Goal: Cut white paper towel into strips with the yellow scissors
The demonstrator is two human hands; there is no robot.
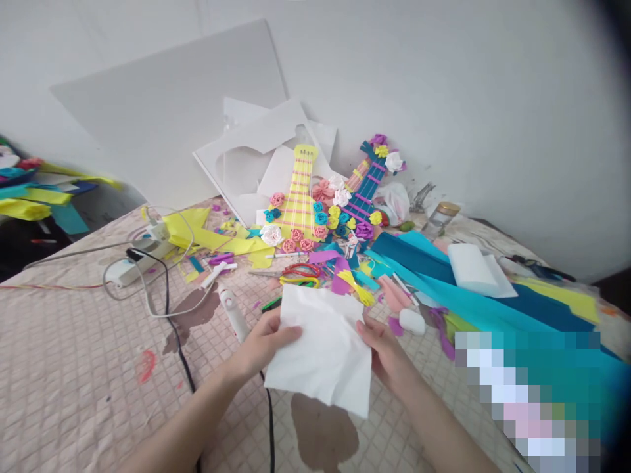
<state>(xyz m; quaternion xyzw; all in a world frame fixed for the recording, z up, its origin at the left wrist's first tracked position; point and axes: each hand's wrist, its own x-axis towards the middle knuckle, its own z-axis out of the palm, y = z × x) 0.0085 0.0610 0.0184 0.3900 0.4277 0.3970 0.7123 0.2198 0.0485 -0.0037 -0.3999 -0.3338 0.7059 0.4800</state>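
Observation:
I hold a crumpled sheet of white paper (325,348) in front of me with both hands. My left hand (263,345) pinches its left edge, thumb on top. My right hand (384,351) grips its right edge, fingers curled behind the sheet. Just beyond the paper, on the quilted pink table cover (73,368), lie a white glue gun (233,312), red and yellow scissors (300,274) and scraps of coloured paper.
Two paper guitars, a yellow one (300,194) and a blue one (367,187), decked with paper flowers lean at the back against white boards (246,141). Teal sheets (463,289) and a white foam block (472,268) lie to the right. A power strip (140,259) and black cable (170,315) are on the left. A glass jar (441,219) stands behind.

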